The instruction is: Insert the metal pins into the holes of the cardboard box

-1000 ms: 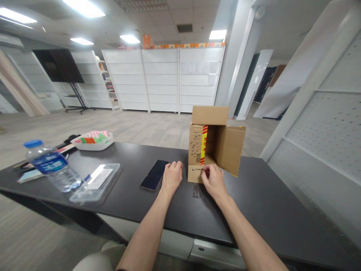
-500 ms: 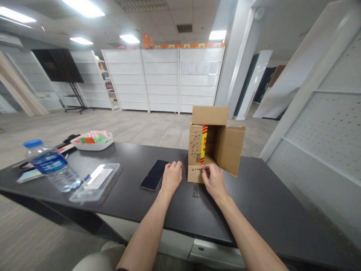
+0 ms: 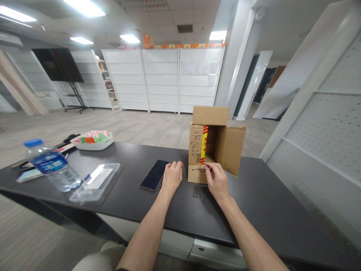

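A cardboard box (image 3: 195, 145) stands on its side on the dark table, its opening facing me and its flaps spread. Its low front flap (image 3: 197, 178) has a row of small dark holes and a round grey dot. My right hand (image 3: 217, 182) is at that flap's right end, thumb and index finger pinched together; whatever lies between them is too small to make out. Several thin metal nails or screws (image 3: 197, 190) lie in front of the flap. Loosely curled, my left hand (image 3: 172, 175) rests on the table between a phone (image 3: 154, 175) and the box.
Further left are a clear plastic case (image 3: 98, 182), a tilted water bottle (image 3: 53, 165) and a white basket (image 3: 94, 145) with colourful contents. The box's right flap (image 3: 231, 150) sticks out beyond my right hand. A perforated panel (image 3: 332, 124) borders the table's right side.
My right hand has shifted slightly right along the front flap, uncovering more of the row of holes. My left hand, the nails or screws and the phone look unmoved.
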`<act>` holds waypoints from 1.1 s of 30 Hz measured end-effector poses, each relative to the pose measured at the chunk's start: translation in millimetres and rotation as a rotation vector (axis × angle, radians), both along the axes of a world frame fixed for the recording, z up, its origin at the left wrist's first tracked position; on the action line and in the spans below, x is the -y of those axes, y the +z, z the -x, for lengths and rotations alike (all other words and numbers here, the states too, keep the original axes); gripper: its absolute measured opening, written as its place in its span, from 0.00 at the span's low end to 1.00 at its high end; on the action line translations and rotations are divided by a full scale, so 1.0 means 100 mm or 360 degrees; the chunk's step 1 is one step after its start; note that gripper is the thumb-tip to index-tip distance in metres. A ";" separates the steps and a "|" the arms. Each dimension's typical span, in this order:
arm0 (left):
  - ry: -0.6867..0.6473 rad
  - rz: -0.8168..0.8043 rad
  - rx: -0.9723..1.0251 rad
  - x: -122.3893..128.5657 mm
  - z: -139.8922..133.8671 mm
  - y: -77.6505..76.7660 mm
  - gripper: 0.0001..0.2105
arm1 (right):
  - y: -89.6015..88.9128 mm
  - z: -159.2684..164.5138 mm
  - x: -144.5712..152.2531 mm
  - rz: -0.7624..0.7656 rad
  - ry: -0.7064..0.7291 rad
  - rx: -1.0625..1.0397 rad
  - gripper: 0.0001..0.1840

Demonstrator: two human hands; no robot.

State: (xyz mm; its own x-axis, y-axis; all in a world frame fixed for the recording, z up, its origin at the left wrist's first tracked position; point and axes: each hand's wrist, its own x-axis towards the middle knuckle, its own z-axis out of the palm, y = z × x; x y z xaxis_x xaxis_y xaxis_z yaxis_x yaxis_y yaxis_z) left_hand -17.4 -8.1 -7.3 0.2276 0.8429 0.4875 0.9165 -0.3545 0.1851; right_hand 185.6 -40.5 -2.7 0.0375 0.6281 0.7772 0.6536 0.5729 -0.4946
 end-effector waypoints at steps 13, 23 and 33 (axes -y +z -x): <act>-0.0008 0.0019 -0.0015 -0.02 0.00 -0.02 0.08 | 0.16 -0.08 0.18 0.0103 0.0045 0.0011 0.07; -0.0005 0.0008 -0.0031 -0.03 0.00 -0.03 0.08 | 0.04 -0.15 0.56 0.0359 0.0302 0.0236 0.06; -0.0004 0.0014 -0.0017 0.00 0.00 0.01 0.08 | -0.10 -0.17 0.74 0.0502 0.0383 0.0370 0.08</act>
